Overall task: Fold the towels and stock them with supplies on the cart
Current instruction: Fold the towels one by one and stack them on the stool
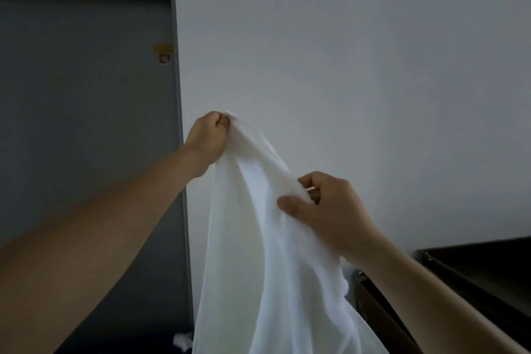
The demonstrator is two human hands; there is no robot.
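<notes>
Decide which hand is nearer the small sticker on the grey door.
Left. The left hand grips the white towel below and right of the sticker, at the edge of the grey door; the right hand pinches the towel lower and farther right.

Bare forearms (120,210) — bare hands (330,210)

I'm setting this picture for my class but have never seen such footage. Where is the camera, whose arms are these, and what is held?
No machine here: the camera sits on a person's head, so you look along their own bare arms. The left hand grips the top of a white towel; the right hand pinches its edge lower down, and the rest hangs loose. Behind are a grey door and a pale wall. Dark furniture shows at lower right.
</notes>
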